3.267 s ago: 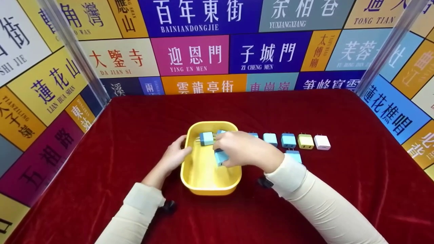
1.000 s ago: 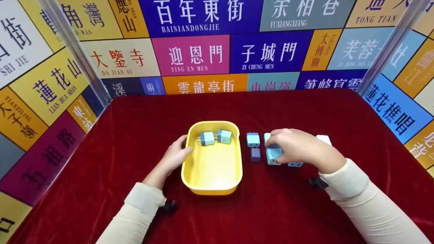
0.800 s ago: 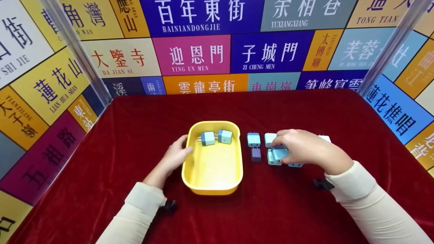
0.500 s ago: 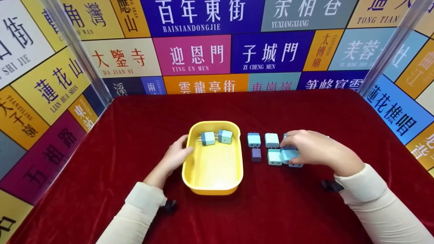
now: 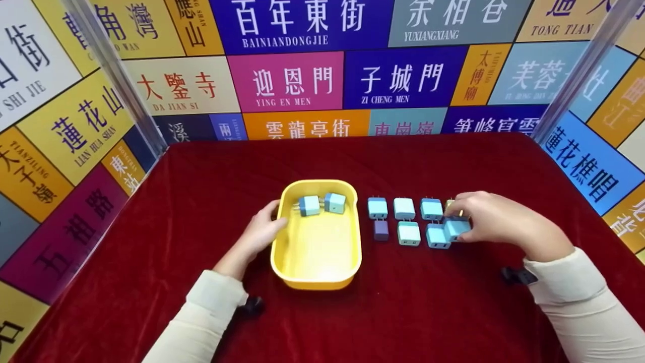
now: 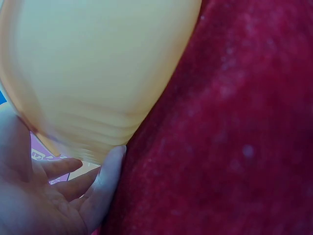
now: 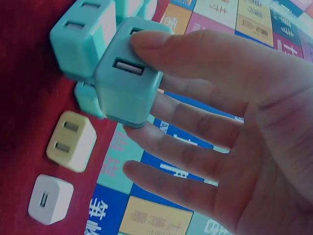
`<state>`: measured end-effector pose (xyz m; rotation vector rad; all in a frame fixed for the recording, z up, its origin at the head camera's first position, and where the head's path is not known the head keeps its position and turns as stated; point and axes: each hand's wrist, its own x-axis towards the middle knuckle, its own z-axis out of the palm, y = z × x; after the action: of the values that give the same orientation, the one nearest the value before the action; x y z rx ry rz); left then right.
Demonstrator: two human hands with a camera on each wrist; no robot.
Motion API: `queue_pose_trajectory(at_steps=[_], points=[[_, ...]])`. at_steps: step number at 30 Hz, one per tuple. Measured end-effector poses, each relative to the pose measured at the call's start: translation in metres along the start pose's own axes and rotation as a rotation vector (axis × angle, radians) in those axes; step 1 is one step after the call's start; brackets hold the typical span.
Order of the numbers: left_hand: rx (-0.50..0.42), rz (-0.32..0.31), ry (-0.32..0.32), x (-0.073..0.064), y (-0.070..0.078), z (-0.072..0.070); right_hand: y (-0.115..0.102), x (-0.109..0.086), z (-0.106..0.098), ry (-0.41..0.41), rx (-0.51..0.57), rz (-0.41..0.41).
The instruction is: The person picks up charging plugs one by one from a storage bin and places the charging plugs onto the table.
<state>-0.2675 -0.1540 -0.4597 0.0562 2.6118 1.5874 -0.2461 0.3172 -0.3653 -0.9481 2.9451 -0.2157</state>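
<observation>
My right hand [image 5: 496,222] pinches a blue two-port USB wall charger [image 5: 456,230] between thumb and fingers, low over the front row's right end. It overlaps a blue charger [image 5: 437,238] on its left; that row also has a mint charger [image 5: 408,234] and a small purple charger [image 5: 381,230]. In the right wrist view the thumb presses on the port face of the held one. My left hand [image 5: 259,232] grips the left wall of a yellow bin [image 5: 316,285], thumb over the rim. Two blue chargers [image 5: 309,205] lie inside at its far end.
A back row has a blue charger [image 5: 377,208], a pale one [image 5: 404,208] and another blue one [image 5: 431,208]. My right hand hides most of its right end, where the right wrist view shows a yellow charger [image 7: 72,142] and a white charger [image 7: 50,199]. Red cloth [image 5: 322,327] covers the table.
My right hand came out of the bin, leaving two chargers there, then moved rightward along the front row with the held charger. The left hand stays on the bin.
</observation>
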Motion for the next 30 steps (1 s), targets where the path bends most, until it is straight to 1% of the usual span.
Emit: queue_pose_trajectory(at_steps=[7, 16, 25, 30], points=[[-0.010, 0.004, 0.001, 0.000, -0.001, 0.001, 0.013, -0.007, 0.002, -0.009, 0.038, 0.055], [-0.013, 0.003, 0.004, 0.001, -0.001, 0.002, 0.021, -0.016, 0.004, -0.021, 0.049, 0.105], [-0.010, 0.000, -0.005, 0.000, -0.002, 0.000, 0.025, -0.016, 0.008, -0.025, 0.074, 0.102], [-0.009, 0.008, -0.002, 0.000, -0.002, -0.001, 0.024, -0.014, 0.010, -0.036, 0.064, 0.113]])
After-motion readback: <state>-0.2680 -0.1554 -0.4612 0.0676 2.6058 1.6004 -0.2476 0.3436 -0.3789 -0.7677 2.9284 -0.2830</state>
